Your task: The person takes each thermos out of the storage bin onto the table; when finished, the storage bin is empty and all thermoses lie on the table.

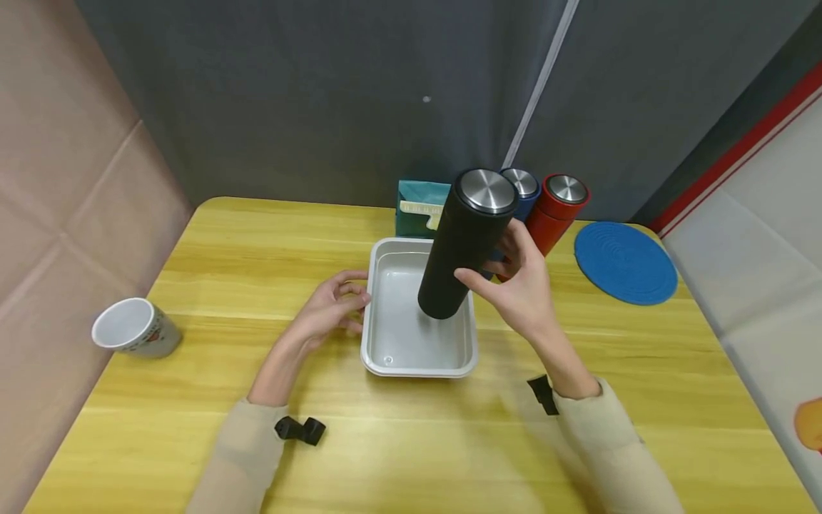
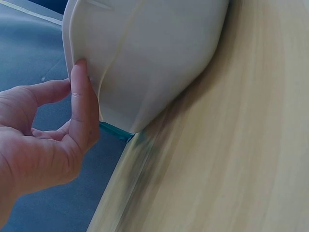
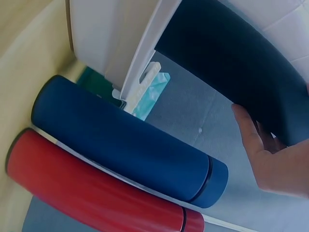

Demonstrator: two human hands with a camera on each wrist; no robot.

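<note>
Right hand point(image 1: 523, 285) is gripping the tall matte-black cylindrical flask with a steel cap point(image 1: 464, 246), fingers curled round its barrel, holding it tilted with its base down inside the white rectangular plastic tray point(image 1: 385, 357). Left hand point(image 1: 334, 307) is resting against the tray's left rim with fingers loosely bent; its wrist view is showing a fingertip touching the tray's outer wall point(image 2: 145, 63), holding nothing.

Only the head view is taking in the whole yellow wooden surface point(image 1: 257, 243), the round blue woven mat point(image 1: 625, 262), the white mug lying on its side point(image 1: 131, 328) and the teal box point(image 1: 417, 207) behind the tray. Right wrist view alone is showing the full barrels of the dark-blue flask point(image 3: 125, 145) and the red flask point(image 3: 87, 193), standing just beside each other; from the head camera the black flask and the hand are hiding most of both. Whether the black flask's base is touching the tray floor is hard to tell.
</note>
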